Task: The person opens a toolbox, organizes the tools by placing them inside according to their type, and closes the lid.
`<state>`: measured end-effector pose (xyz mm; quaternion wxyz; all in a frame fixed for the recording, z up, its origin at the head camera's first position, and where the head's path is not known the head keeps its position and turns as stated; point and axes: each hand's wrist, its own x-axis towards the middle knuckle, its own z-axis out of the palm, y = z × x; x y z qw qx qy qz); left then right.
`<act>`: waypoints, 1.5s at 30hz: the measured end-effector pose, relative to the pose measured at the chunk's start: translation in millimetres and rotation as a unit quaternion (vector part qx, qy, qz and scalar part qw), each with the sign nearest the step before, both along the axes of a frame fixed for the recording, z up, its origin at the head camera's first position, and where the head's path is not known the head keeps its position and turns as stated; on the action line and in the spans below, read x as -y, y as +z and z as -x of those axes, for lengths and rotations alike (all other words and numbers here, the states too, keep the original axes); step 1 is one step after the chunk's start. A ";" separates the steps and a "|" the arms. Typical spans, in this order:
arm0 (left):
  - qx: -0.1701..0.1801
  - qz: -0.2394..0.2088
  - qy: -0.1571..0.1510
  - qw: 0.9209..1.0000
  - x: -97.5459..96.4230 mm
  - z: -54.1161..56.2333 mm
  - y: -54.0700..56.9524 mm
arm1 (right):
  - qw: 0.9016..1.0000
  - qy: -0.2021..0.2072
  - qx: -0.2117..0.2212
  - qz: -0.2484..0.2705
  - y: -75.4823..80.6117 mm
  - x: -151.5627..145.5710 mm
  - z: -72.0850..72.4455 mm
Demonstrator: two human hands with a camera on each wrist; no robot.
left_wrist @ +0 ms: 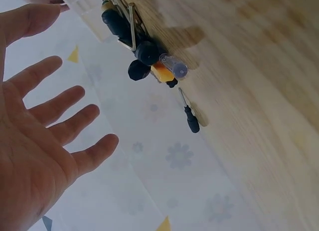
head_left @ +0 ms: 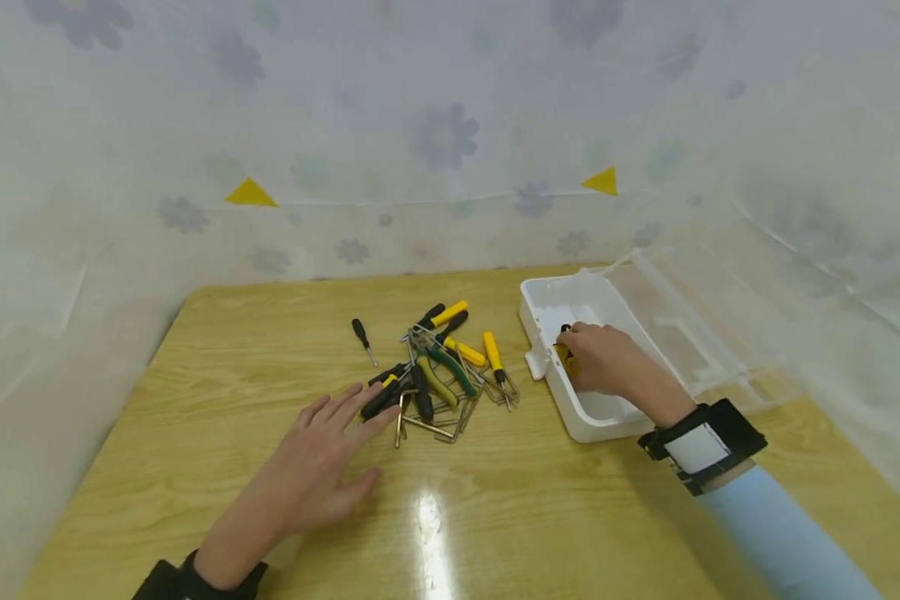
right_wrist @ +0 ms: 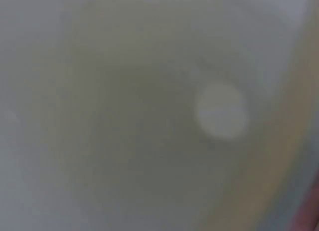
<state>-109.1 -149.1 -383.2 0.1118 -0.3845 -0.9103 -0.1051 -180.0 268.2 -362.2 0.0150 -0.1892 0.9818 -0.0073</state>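
Observation:
My right hand (head_left: 607,358) reaches down into a white plastic box (head_left: 587,430) and holds a small yellow-and-black item (head_left: 566,357), mostly hidden by the fingers; its kind is unclear. The right wrist view is too blurred to help. With fingers spread, my left hand (head_left: 315,462) hovers beside a heap of tools and holds nothing. In the left wrist view the fingers stay apart from the tools. That heap has green-handled pliers (head_left: 452,372), yellow-handled screwdrivers (head_left: 492,354), black-handled ones (head_left: 422,392) and several L-shaped hex keys (head_left: 429,427).
A small black screwdriver (head_left: 360,333) lies apart, left of the heap. The box's clear lid (head_left: 708,321) is folded back to the right, and a latch (head_left: 537,364) sticks out on its left side. Flower-patterned sheeting (head_left: 442,142) hangs behind the wooden table (head_left: 217,358).

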 end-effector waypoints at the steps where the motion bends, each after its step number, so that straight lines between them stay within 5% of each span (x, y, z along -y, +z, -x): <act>1: 0.002 0.000 -0.001 1.000 -0.2 -0.4 -0.5 | 1.000 0.001 0.014 -0.001 -2.5 0.5 1.2; 7: 0.005 0.000 -0.004 1.000 0.6 -3.6 -3.7 | 0.998 -0.009 0.059 0.004 -7.2 4.4 1.6; 16: -0.001 0.003 0.000 1.000 1.8 -4.1 -4.0 | 0.999 -0.030 0.015 0.032 2.1 7.4 -0.4; 24: -0.005 0.004 0.009 1.000 2.2 -6.0 -3.4 | 0.994 -0.007 0.083 0.064 -0.4 5.6 1.8; 35: -0.014 -0.004 0.009 1.000 4.3 -6.1 -4.7 | 0.997 -0.013 0.053 0.050 -9.5 2.2 16.3; 41: 0.002 0.000 0.023 1.000 11.4 -6.1 -5.3 | 0.995 -0.016 -0.044 0.091 -6.1 6.7 15.5; 45: 0.008 -0.008 0.051 0.999 24.6 -6.2 -6.7 | 0.980 0.014 -0.144 0.133 3.9 37.6 0.3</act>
